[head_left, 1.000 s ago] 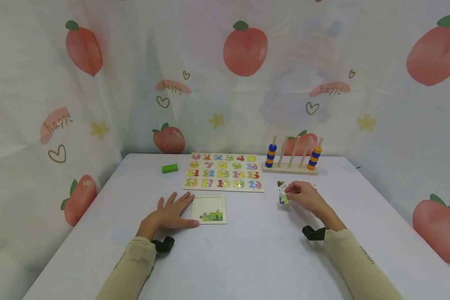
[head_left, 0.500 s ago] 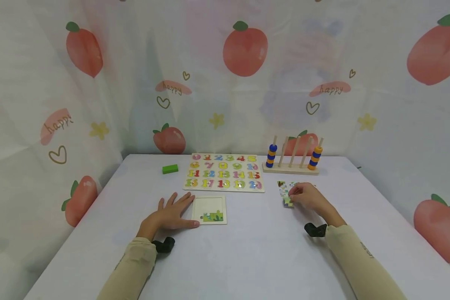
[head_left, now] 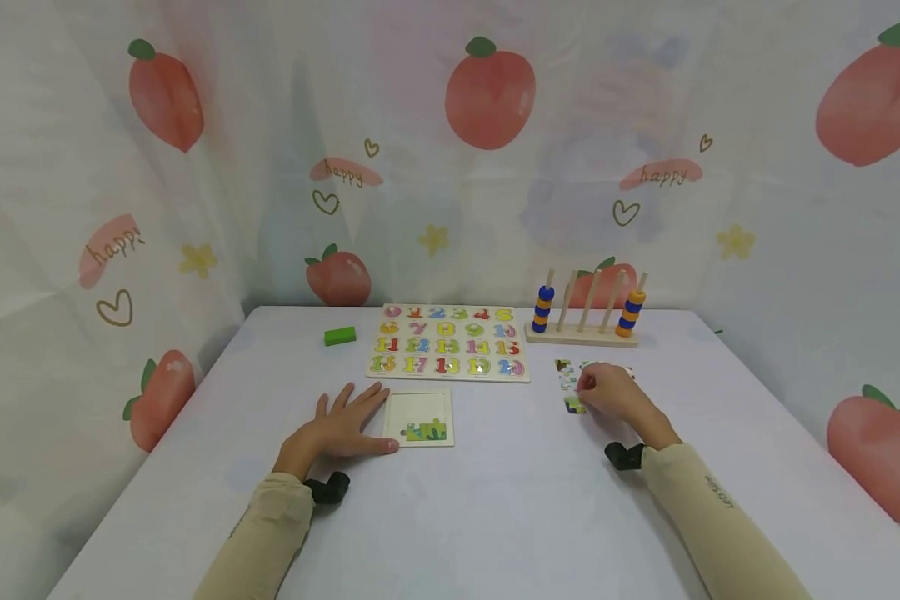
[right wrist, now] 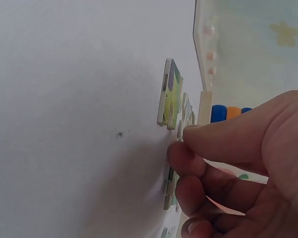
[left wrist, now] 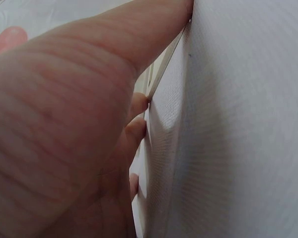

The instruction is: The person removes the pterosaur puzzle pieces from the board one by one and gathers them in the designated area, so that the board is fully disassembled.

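Observation:
My left hand (head_left: 345, 429) lies spread on the table, its index finger and thumb touching the left edge of a square wooden puzzle tray (head_left: 417, 399). Green jigsaw pieces (head_left: 427, 430) lie along the bottom of that tray. Over on the right, my right hand (head_left: 618, 393) is bent down over a group of loose jigsaw pieces, covering most of them. Thumb and index fingertips pinch together at a piece mostly hidden by them in the right wrist view. A green and purple piece (right wrist: 171, 94) lies just beside these fingertips. The left wrist view shows the left palm (left wrist: 64, 124) close to the tabletop.
A number puzzle board (head_left: 447, 343) lies behind the tray, with a green block (head_left: 340, 337) to its left. At the back right stands a bead rack (head_left: 581, 335) with upright pegs and blue and orange beads. A patterned cloth (head_left: 390, 108) hangs behind the table.
My right hand has shifted slightly right and toward me among the loose pieces, and the green piece by its fingertips has shifted too. The left hand and the tray stay put.

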Demonstrator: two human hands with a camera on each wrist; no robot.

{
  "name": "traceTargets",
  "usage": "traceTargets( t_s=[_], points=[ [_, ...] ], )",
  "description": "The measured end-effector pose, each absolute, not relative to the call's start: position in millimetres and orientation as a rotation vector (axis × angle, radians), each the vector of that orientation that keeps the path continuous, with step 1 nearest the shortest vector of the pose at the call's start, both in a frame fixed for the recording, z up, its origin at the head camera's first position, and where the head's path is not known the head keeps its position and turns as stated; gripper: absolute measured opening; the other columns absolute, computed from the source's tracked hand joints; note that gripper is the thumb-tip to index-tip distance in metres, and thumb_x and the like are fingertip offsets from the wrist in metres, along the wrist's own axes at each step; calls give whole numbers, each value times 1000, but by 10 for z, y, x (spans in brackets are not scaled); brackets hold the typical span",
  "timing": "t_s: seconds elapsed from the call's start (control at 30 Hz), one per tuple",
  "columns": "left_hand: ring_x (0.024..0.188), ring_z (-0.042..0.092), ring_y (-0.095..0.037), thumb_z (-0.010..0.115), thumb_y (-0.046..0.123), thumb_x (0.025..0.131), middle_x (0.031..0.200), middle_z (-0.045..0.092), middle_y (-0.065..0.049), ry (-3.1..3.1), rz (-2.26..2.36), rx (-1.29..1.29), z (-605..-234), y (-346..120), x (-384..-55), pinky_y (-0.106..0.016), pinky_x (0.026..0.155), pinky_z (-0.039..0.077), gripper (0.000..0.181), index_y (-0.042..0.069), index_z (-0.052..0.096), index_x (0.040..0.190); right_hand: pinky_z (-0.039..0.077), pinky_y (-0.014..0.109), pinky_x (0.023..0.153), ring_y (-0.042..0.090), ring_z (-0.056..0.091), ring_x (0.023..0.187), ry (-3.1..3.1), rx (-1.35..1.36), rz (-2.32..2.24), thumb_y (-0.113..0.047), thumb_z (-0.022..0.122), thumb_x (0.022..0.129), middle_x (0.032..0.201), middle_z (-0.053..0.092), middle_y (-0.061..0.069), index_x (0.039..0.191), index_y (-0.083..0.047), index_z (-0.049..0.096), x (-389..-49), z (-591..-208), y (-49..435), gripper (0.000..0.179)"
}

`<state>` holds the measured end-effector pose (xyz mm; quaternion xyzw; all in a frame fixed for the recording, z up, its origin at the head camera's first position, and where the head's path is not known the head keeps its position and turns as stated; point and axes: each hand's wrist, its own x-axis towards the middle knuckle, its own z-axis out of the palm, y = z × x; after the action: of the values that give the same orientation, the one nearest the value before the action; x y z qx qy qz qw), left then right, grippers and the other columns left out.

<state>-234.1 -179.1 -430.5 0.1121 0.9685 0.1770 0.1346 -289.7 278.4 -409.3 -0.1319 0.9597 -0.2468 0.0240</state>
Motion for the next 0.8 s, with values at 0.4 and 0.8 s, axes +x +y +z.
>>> traceTargets(
  t_s=[0.4,0.8],
  points=[
    [163,-1,-44,74,73,86,179,18,-4,2843,515,338,-4506,-1841,-2456,-71,123,-10,109,22,30,171,53,41,72,27,58,82,2985,-385,-794,-4,66,100,91,66,12,99,3,67,-2901,-4042,2680,7],
    [163,1,-44,73,72,88,179,17,-6,2814,500,334,-4346,-1799,-2373,-71,123,-8,107,20,29,171,57,46,92,33,63,104,2821,-337,-1158,-18,64,108,116,70,18,125,4,67,-2925,-3999,2401,28]
  ],
)
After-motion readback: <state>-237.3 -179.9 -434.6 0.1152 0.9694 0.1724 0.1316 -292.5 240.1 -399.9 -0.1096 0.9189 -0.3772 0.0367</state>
